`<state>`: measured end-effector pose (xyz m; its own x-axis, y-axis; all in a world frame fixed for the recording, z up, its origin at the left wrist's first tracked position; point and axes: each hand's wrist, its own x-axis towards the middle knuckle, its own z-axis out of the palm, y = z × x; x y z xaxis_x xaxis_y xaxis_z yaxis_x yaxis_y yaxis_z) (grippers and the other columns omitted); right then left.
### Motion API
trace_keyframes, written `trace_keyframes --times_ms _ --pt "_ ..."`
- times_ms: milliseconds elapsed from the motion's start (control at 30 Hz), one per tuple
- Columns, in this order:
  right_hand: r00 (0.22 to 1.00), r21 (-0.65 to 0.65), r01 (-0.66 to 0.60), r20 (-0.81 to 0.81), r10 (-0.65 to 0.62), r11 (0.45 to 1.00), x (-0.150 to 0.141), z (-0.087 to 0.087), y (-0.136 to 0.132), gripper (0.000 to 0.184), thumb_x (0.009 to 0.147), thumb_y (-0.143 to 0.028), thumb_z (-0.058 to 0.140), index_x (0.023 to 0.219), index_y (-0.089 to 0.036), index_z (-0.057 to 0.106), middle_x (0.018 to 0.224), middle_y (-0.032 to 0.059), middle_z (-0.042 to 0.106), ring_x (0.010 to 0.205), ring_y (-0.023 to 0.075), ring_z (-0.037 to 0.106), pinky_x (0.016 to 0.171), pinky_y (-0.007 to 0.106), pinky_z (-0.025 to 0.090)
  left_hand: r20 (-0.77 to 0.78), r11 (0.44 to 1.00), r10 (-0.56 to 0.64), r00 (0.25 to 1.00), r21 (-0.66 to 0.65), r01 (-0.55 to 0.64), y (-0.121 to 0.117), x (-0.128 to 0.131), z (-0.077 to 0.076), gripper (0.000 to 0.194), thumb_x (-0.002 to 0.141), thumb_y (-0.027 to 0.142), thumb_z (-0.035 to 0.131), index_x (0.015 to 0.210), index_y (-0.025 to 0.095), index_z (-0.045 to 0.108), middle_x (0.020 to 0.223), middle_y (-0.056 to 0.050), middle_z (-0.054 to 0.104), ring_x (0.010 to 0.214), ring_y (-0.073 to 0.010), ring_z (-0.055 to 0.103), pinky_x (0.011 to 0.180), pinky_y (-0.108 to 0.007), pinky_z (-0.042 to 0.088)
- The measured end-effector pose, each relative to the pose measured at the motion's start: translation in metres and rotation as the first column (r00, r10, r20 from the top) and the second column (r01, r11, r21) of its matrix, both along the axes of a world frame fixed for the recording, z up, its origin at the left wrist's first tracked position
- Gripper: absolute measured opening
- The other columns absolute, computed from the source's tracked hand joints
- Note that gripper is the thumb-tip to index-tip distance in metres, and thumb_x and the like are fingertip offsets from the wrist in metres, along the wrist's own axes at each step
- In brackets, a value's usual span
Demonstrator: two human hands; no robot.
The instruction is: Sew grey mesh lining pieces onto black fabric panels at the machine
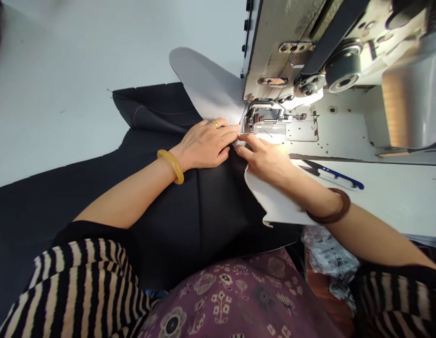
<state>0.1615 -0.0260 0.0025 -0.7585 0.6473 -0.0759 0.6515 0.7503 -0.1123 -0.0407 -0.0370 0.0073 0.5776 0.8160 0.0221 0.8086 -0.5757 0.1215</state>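
Note:
My left hand (207, 144), with a gold ring and a yellow bangle, lies palm down where a light grey fabric piece (214, 84) meets dark navy fabric (161, 197). Its fingers are stretched out toward the presser foot (251, 117) of the sewing machine (281, 61). Just to the right, my right hand (265, 157) pinches the edge of the light fabric between thumb and index finger, close to my left fingertips. The rounded end of the grey piece points away from me. Exactly where the needle enters is hidden.
Blue-handled thread snips (336, 176) lie on the white table (390, 197) beside my right forearm. A white fabric flap (277, 202) hangs under my right wrist. Crumpled clear plastic (330, 258) is below the table edge. The dark fabric spreads far left and over my lap.

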Motion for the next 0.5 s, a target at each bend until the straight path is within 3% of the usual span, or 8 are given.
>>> trace_keyframes --times_ms 133,300,500 --pt "0.999 0.041 -0.023 0.038 0.022 0.999 -0.008 -0.001 -0.006 0.046 0.093 -0.01 0.027 0.118 -0.018 0.065 0.134 0.0124 0.058 0.087 0.0196 0.056 0.056 0.032 0.021 0.025 1.0 0.008 1.0 -0.025 -0.007 0.003 -0.003 0.001 0.042 0.083 0.025 0.054 0.124 0.026 0.062 0.139 -0.005 0.056 0.134 -0.0343 0.043 0.107 -0.058 0.039" --pt "0.996 -0.044 -0.014 0.083 0.018 0.999 -0.001 0.007 0.001 0.046 0.09 -0.01 0.03 0.122 -0.017 0.062 0.125 0.0124 0.064 0.083 0.0197 0.057 0.058 0.032 0.023 -0.03 0.992 0.111 0.993 -0.057 -0.113 -0.001 0.005 -0.001 0.043 0.084 0.026 0.053 0.126 0.027 0.059 0.145 -0.004 0.05 0.135 -0.0354 0.041 0.094 -0.048 0.052" --pt "0.973 -0.27 0.05 -0.204 -0.108 0.962 0.022 0.008 0.008 0.034 0.094 -0.023 0.035 0.113 -0.022 0.064 0.107 0.0074 0.067 0.086 0.0195 0.058 0.061 0.029 0.03 0.039 0.973 0.232 0.972 -0.001 -0.232 -0.013 0.035 -0.004 0.032 0.088 0.023 0.046 0.115 0.023 0.064 0.136 -0.009 0.054 0.126 -0.0382 0.046 0.087 -0.051 0.052"
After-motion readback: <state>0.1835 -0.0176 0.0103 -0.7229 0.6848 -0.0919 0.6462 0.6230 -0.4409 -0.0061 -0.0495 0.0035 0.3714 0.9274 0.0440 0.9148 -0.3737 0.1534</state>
